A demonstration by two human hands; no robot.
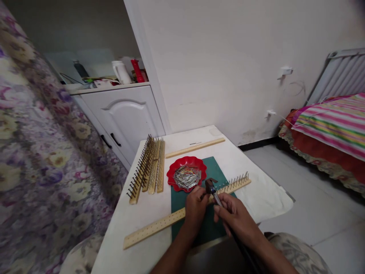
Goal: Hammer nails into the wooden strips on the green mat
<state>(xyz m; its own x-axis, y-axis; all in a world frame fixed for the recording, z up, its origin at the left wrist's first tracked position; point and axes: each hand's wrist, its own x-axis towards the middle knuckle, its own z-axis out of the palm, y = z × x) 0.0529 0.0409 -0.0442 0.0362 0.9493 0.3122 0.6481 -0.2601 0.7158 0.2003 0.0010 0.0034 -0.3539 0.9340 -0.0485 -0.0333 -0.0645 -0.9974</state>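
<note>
Gripping the hammer in the right hand, curled round the handle. Keeping its head close by the left hand, over the drilled wooden strip lying across the green mat on the worktop. Bent down there with the left, perhaps pinching a nail, too hidden to tell. Bristling with upright nails toward the strip's right end, just beyond the red bowl.

The white worktop carries a green mat, with a red bowl at the mat's far left corner. A holed wooden strip slants across the mat; nail-studded strips lie left, a plain strip far.
</note>
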